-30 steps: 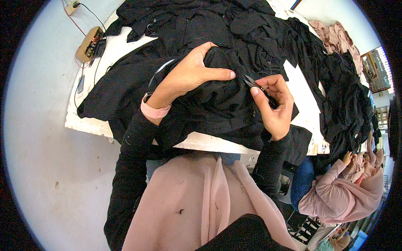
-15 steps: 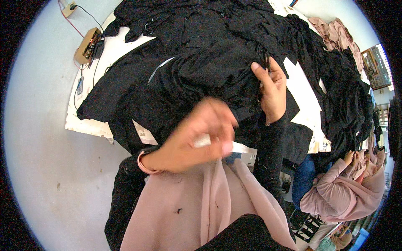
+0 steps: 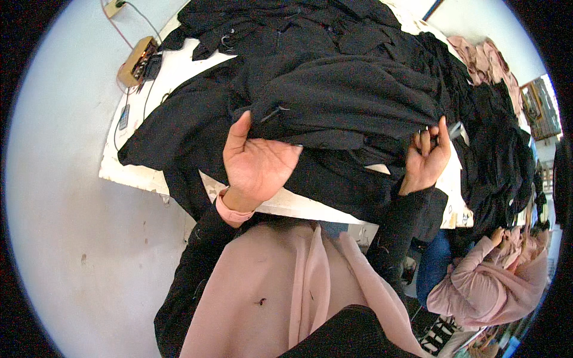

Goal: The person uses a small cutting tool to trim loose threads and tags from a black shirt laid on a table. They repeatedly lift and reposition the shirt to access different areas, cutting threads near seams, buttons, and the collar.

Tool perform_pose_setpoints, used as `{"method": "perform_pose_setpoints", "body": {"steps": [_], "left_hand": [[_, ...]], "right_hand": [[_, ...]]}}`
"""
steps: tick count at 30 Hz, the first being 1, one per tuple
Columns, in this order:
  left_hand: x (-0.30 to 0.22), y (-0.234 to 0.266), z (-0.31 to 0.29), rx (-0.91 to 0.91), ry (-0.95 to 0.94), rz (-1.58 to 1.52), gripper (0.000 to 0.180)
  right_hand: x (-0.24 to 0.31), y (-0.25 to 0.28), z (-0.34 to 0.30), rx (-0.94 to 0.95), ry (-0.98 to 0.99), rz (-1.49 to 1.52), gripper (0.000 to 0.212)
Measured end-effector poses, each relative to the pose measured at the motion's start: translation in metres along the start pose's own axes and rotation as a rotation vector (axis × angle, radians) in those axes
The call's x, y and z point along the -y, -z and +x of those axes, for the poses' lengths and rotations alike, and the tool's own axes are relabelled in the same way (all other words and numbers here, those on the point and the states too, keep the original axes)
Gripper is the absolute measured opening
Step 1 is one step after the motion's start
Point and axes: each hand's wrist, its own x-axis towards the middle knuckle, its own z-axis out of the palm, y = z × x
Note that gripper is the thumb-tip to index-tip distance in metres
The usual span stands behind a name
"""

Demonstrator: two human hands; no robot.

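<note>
White table (image 3: 138, 176) beneath; tan box (image 3: 137, 62) and small handset (image 3: 124, 117) at ten o'clock, pink fabric (image 3: 483, 56) at two, co-worker (image 3: 471, 280) at four. Black garments (image 3: 334, 24) heaped at twelve crowd far side. Black cloth (image 3: 346, 89) lies from centre toward one o'clock, softly creased, pale thread (image 3: 279, 110) on it. Left hand (image 3: 261, 164) near centre, thumb apart, fingertips hidden by cloth; right hand (image 3: 426, 159) at three, fingers curled at cloth's edge; cannot tell whether either pinches. Versus half second ago, left hand farther up, cloth drawn wider between hands.
</note>
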Motion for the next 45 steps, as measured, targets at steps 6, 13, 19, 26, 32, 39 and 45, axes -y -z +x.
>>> {"method": "perform_pose_setpoints", "body": {"steps": [6, 13, 19, 26, 32, 39, 45], "left_hand": [[0.01, 0.009, 0.011, 0.007, 0.095, 0.159, 0.053], [0.014, 0.008, 0.005, -0.117, 0.17, 0.019, 0.042], [0.017, 0.005, 0.001, -0.055, 0.165, 0.426, 0.045], [0.019, -0.01, -0.015, -0.194, 0.243, 1.046, 0.038], [0.007, -0.03, -0.013, 0.006, 0.529, 1.561, 0.06], [0.012, -0.086, -0.013, 0.17, -0.448, 1.951, 0.036], [0.006, -0.051, 0.015, 0.272, -0.14, 1.789, 0.016]], "right_hand": [[-0.027, 0.012, -0.018, -0.182, 0.338, -0.658, 0.041], [-0.027, -0.034, -0.067, 0.197, 0.428, -0.945, 0.014], [-0.021, -0.069, -0.084, 0.595, 0.384, -1.122, 0.031], [-0.03, -0.071, -0.078, 0.654, -0.023, -0.811, 0.016], [-0.034, -0.063, -0.069, 0.415, -0.173, -0.499, 0.012], [-0.032, -0.072, -0.074, 0.451, -0.188, -0.637, 0.013], [-0.02, -0.086, -0.072, 0.511, -0.024, -0.783, 0.014]]}}
